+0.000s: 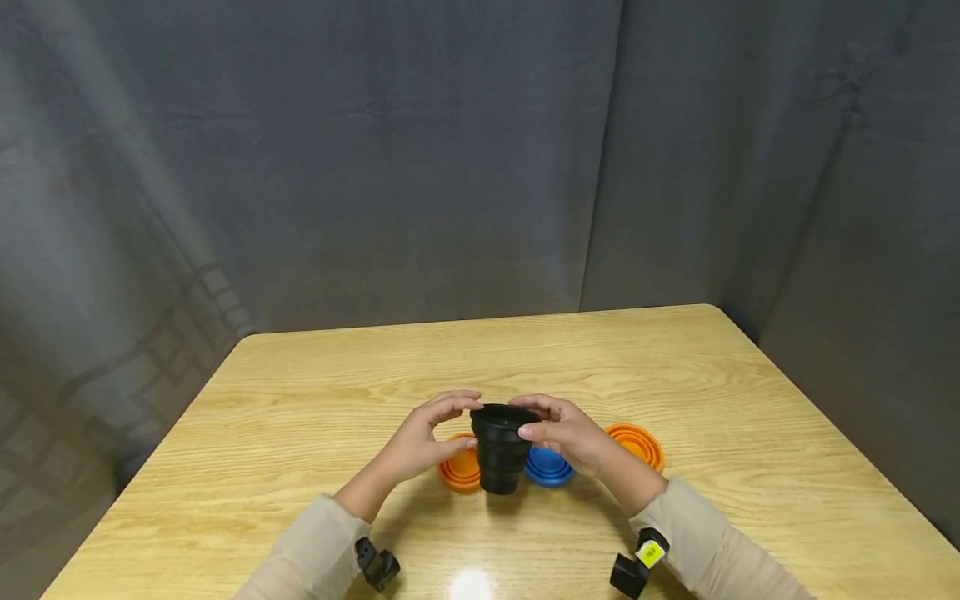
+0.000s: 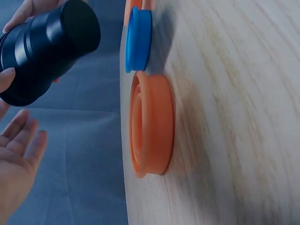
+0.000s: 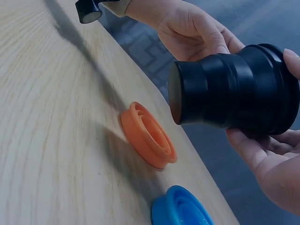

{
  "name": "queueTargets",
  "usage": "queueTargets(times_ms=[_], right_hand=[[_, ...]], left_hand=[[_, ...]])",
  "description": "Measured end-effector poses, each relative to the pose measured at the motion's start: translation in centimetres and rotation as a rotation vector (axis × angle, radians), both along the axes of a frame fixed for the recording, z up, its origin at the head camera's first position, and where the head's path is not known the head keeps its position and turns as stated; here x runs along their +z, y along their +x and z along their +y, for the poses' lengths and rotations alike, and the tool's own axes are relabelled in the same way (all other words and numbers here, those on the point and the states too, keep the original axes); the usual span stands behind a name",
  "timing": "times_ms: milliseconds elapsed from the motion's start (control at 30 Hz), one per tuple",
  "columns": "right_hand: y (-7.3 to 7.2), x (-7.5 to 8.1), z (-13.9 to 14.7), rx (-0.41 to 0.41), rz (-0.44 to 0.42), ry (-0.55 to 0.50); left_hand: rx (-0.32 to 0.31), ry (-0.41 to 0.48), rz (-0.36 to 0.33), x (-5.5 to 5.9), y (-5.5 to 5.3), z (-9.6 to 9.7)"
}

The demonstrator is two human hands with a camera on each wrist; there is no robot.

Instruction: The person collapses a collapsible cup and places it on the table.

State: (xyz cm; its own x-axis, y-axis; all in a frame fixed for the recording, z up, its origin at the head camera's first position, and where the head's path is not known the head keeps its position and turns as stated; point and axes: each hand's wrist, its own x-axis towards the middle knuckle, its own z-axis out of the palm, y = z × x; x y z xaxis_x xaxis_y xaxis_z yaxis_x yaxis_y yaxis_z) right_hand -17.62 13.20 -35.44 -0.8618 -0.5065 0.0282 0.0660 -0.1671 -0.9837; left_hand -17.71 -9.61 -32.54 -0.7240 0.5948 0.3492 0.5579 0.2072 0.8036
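A black collapsible cup [image 1: 502,450], drawn out to full height with its mouth up, is held above the table. My right hand [image 1: 566,433] grips it by the rim, thumb on the near side and fingers behind. On the other side my left hand [image 1: 431,437] is spread around the cup; its fingers [image 2: 21,150] are loosely extended and apart from the wall. The left thumb overlaps the cup, and whether it touches is unclear. Below lie a flattened orange cup [image 2: 157,124], a flattened blue cup [image 1: 550,468] and another flattened orange cup [image 1: 637,444].
The wooden table [image 1: 337,375] extends around the cups on all sides. Grey curtains [image 1: 375,167] hang behind it and along the sides. Small black cameras are strapped to both wrists, and a bright reflection shows on the near tabletop.
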Motion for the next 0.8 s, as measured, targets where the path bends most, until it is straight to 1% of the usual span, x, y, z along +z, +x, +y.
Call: queueTargets(times_ms=[133, 267, 300, 467, 533, 633, 733, 800], right_hand=[[0.1, -0.2, -0.1, 0.0, -0.014, -0.029], [0.1, -0.3, -0.2, 0.014, -0.017, -0.068], [0.2, -0.4, -0.2, 0.015, -0.019, -0.075], [0.3, -0.4, -0.2, 0.019, -0.028, -0.084], [0.4, -0.4, -0.1, 0.027, -0.019, -0.087], [0.5, -0.3, 0.0, 0.044, 0.002, -0.098], [0.6, -0.2, 0.2, 0.052, 0.028, -0.085], [0.7, -0.1, 0.3, 0.047, 0.054, -0.038]], left_hand=[[-0.034, 0.011, -0.039, -0.3, -0.2, -0.1], [-0.055, 0.043, -0.11, -0.5, -0.5, -0.1], [-0.056, 0.054, -0.125, -0.6, -0.6, -0.1], [-0.048, 0.105, -0.22, -1.7, -1.4, -0.2], [-0.05, 0.127, -0.269, -2.2, -1.7, -0.2], [-0.074, 0.157, -0.316, -2.4, -1.8, -0.1], [-0.109, 0.189, -0.336, -2.5, -1.9, 0.1], [-0.129, 0.212, -0.35, -2.5, -1.9, 0.1]])
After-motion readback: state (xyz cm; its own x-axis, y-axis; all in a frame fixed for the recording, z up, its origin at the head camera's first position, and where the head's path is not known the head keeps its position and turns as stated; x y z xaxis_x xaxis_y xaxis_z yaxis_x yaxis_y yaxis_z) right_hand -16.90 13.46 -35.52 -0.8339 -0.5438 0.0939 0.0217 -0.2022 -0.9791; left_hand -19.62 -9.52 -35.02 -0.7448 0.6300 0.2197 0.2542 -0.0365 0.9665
